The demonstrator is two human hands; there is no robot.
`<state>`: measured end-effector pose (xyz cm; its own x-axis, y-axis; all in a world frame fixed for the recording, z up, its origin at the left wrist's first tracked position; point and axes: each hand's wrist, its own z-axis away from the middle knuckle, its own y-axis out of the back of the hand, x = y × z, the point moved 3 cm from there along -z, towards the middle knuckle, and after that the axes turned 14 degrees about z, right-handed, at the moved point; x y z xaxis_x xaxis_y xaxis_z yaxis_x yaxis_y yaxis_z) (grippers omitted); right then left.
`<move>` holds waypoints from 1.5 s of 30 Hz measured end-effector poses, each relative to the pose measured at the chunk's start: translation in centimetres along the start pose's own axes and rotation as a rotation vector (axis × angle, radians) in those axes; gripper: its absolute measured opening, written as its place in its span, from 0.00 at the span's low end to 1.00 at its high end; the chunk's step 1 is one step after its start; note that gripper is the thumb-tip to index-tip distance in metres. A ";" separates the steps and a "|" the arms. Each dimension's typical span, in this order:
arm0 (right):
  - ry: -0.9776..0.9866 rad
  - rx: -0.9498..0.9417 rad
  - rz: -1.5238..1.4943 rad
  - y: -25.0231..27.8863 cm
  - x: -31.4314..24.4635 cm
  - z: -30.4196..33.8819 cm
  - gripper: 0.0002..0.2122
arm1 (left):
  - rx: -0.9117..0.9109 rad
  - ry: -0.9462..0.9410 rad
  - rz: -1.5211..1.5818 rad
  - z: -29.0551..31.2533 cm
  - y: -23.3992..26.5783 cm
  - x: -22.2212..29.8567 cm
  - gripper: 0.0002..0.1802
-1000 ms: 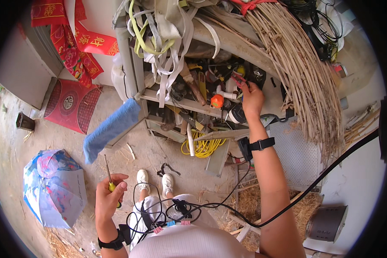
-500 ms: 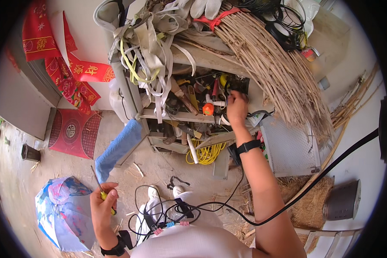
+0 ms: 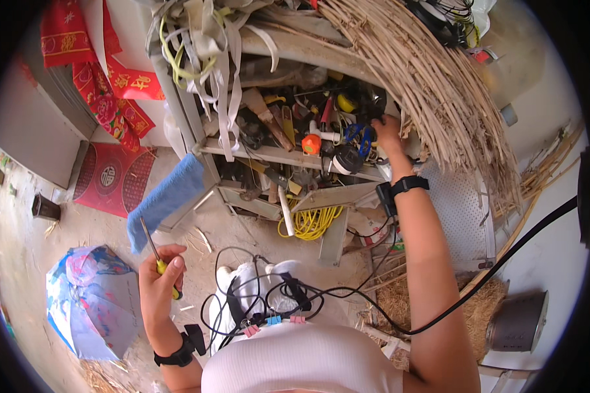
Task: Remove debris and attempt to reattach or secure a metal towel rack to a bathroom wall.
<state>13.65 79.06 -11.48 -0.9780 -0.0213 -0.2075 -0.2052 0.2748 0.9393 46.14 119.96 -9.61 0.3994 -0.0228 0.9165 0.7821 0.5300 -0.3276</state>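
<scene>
My left hand (image 3: pixel 162 278) is closed round the yellow and black handle of a screwdriver (image 3: pixel 152 243), its shaft pointing up past a blue cloth-like strip (image 3: pixel 167 196). My right hand (image 3: pixel 388 133) reaches into the right end of a cluttered cabinet shelf, its fingertips mostly hidden among dark items. Just left of it lie blue-handled tools (image 3: pixel 359 139), whose kind I cannot make out. A round black-and-white item (image 3: pixel 346 159) sits at the shelf's front edge. Further left are an orange tape measure (image 3: pixel 311 144), a white pipe fitting (image 3: pixel 328 134) and a red-handled tool (image 3: pixel 326 112).
A bundle of dry stalks (image 3: pixel 426 92) overhangs the cabinet's right side. Pale straps (image 3: pixel 226 85) dangle at its left. Below hangs a coil of yellow cord (image 3: pixel 314 223). A black cable (image 3: pixel 491 275) crosses my right arm. An open flowered umbrella (image 3: pixel 92 301) rests on the floor.
My right hand has moved right along the shelf, and the blue-handled tools and round black-and-white item now show more fully. The view has shifted. My left hand still holds the screwdriver.
</scene>
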 end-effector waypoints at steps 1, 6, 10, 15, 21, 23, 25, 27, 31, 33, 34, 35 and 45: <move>0.043 0.029 -0.069 -0.3 1.7 -1.0 0.16 | 0.004 0.005 0.004 0.0 -0.2 -0.3 0.11; 0.055 -0.227 -0.405 -0.5 5.3 -4.0 0.15 | 0.018 -0.051 0.037 0.2 -0.6 -1.3 0.10; 0.057 -0.292 -0.368 -2.9 7.6 -4.2 0.15 | 0.020 -0.065 0.052 0.6 -1.5 -1.7 0.10; 0.072 -0.300 0.379 3.3 -4.5 4.1 0.20 | 0.103 -0.057 0.028 1.6 -0.1 -1.8 0.09; 0.010 -0.292 0.518 1.6 -1.8 2.3 0.22 | 0.078 -0.068 0.050 1.1 -1.4 -2.3 0.10; -0.036 -0.263 0.308 1.3 -0.9 1.9 0.22 | 0.085 -0.065 0.046 0.9 -1.2 -2.4 0.10; -0.030 -0.285 0.125 0.1 0.7 0.7 0.21 | 0.066 -0.069 0.063 0.7 -1.0 -2.5 0.10; 0.105 -0.195 -0.102 0.4 -0.7 1.3 0.18 | 0.096 -0.053 0.067 0.5 -0.3 -2.7 0.11; 0.121 -0.008 0.099 -0.2 4.9 -4.0 0.18 | 0.075 -0.007 0.062 -0.6 -0.8 -2.9 0.11; 0.120 0.136 0.067 0.1 6.0 -5.9 0.18 | 0.074 0.004 0.068 -0.9 -0.6 -3.1 0.11; 0.120 0.181 0.042 0.4 6.6 -6.8 0.19 | 0.065 0.006 0.071 -1.0 -0.7 -3.1 0.11; 0.120 0.182 0.012 0.7 6.8 -7.2 0.19 | 0.058 0.010 0.074 -1.1 -0.6 -3.3 0.11; 0.187 0.283 0.238 -1.2 6.5 -7.8 0.23 | 0.099 0.076 0.047 -0.8 -0.3 -3.5 0.10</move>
<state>7.23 71.14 -11.84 -0.9922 -0.0919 0.0845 0.0207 0.5458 0.8377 44.84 119.21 -12.85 0.4724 -0.0578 0.8795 0.7120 0.6132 -0.3421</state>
